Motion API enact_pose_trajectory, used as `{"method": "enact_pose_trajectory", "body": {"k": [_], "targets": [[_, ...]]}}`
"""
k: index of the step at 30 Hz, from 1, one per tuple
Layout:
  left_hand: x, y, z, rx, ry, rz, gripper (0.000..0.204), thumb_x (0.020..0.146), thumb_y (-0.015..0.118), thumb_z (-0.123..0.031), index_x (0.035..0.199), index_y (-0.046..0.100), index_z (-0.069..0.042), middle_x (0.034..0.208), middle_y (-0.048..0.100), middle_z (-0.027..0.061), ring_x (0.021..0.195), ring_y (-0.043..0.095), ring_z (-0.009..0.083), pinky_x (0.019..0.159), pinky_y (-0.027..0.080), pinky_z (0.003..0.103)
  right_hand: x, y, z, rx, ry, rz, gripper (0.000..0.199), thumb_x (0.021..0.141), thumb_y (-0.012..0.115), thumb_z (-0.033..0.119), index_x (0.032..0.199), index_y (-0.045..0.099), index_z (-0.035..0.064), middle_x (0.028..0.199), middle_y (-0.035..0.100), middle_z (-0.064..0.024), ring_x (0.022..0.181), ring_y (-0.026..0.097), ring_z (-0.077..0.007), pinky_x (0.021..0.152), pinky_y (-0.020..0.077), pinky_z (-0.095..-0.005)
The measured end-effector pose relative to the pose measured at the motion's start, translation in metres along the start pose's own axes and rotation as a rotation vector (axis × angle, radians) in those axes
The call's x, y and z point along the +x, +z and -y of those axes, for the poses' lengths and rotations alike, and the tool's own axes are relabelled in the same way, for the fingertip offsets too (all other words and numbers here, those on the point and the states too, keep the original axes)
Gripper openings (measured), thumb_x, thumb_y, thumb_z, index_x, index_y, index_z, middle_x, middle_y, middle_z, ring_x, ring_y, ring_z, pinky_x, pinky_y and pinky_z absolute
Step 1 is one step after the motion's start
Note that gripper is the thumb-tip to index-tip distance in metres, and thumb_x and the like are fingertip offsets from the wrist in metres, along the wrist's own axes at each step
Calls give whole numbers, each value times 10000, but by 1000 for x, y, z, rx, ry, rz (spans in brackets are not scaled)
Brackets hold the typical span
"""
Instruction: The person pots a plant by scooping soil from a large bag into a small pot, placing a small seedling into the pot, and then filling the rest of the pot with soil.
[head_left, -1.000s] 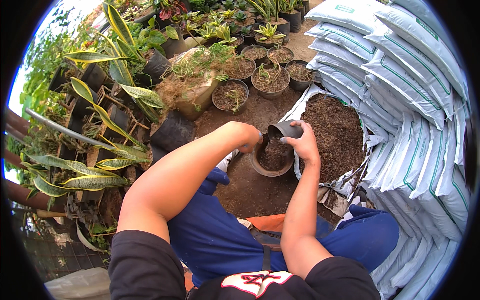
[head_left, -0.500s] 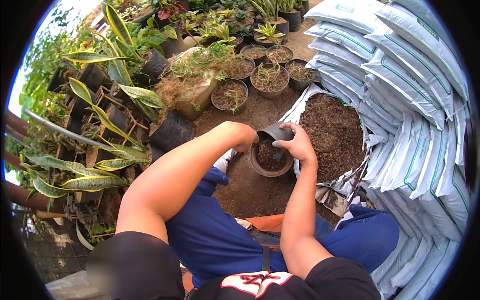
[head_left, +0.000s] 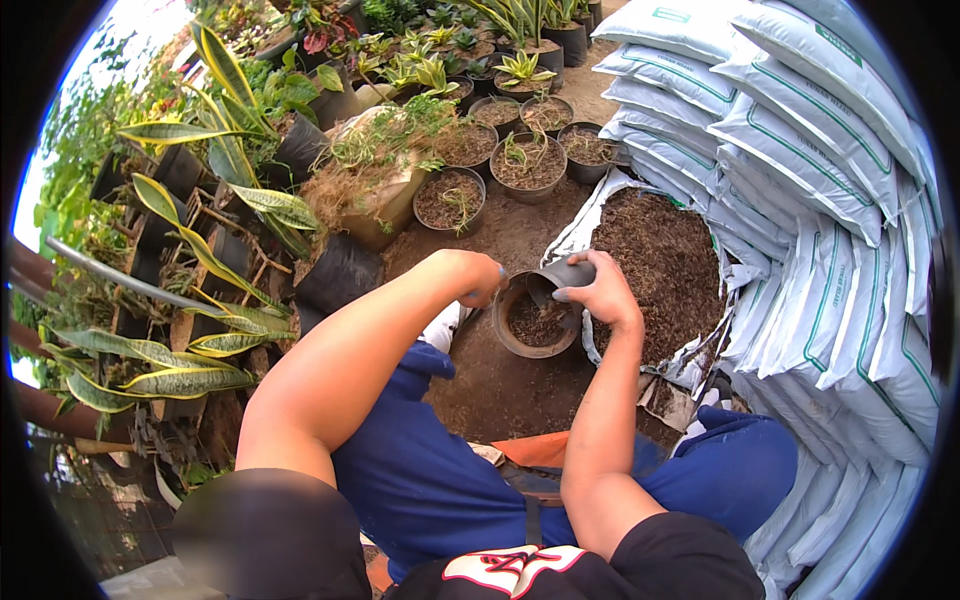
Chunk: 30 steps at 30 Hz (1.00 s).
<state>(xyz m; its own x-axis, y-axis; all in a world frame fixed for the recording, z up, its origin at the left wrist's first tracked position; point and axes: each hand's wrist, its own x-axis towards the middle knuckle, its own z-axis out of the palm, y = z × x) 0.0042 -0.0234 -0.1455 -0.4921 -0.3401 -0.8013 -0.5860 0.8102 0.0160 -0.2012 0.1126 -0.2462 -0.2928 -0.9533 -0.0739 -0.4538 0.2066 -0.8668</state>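
A brown round pot point(head_left: 520, 345) partly filled with dark soil stands on the dirt ground between my knees. My right hand point(head_left: 598, 292) grips a small black pot point(head_left: 560, 275), tipped on its side with its mouth over the brown pot. My left hand point(head_left: 482, 277) is closed at the brown pot's left rim; what it holds is hidden. To the right, an open white sack point(head_left: 590, 215) holds a heap of dark soil point(head_left: 665, 265).
White filled sacks point(head_left: 800, 150) are stacked high along the right. Several potted plants point(head_left: 528, 160) stand on the ground ahead. Long-leaved plants in black bags point(head_left: 230, 200) crowd wooden racks on the left. My blue-trousered legs point(head_left: 430, 470) spread below.
My right hand has tipped the small black pot further over onto its side above the brown pot. The left hand stays at the rim.
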Motion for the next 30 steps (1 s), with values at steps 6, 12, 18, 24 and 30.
{"method": "enact_pose_trajectory", "body": {"k": [6, 12, 18, 24, 30], "targets": [[-5, -4, -5, -25, -2, -17, 884, 653, 636, 21, 1509, 550, -180, 1303, 700, 154, 1158, 697, 327, 859, 593, 431, 0, 31, 31, -28, -9, -157, 665, 594, 945, 247, 1186, 676, 107, 1317, 586, -125, 1257, 503, -366, 1106, 425, -466], [-15, -15, -11, -1, -17, 69, 662, 922, 700, -261, 1546, 481, -221, 1332, 672, 190, 1220, 644, 360, 1014, 520, 464, 0, 33, 26, -36, -11, -198, 675, 600, 949, 247, 1194, 670, 91, 1328, 595, -134, 1270, 514, -369, 1123, 412, -470], [-5, -9, -1, 16, -9, 62, 646, 932, 693, -286, 1540, 488, -216, 1361, 659, 184, 1236, 637, 353, 1024, 511, 458, -10, 1, 22, -106, 117, -154, 652, 601, 950, 264, 1179, 690, 113, 1328, 578, -134, 1269, 492, -376, 1119, 420, -461], [-2, -7, 1, 19, 5, 25, 631, 939, 695, -307, 1533, 501, -222, 1322, 681, 183, 1192, 660, 350, 997, 526, 455, -9, -2, 23, -162, 175, -105, 671, 623, 934, 296, 1223, 689, 122, 1281, 559, -176, 1245, 478, -395, 1113, 413, -481], [-12, -22, -16, 28, -3, 2, 634, 920, 704, -258, 1527, 518, -238, 1182, 735, 192, 1046, 717, 322, 897, 562, 443, -3, 30, 35, -85, 68, -110, 691, 630, 945, 293, 1242, 663, 145, 1321, 521, -162, 1263, 459, -385, 1108, 422, -470]]}}
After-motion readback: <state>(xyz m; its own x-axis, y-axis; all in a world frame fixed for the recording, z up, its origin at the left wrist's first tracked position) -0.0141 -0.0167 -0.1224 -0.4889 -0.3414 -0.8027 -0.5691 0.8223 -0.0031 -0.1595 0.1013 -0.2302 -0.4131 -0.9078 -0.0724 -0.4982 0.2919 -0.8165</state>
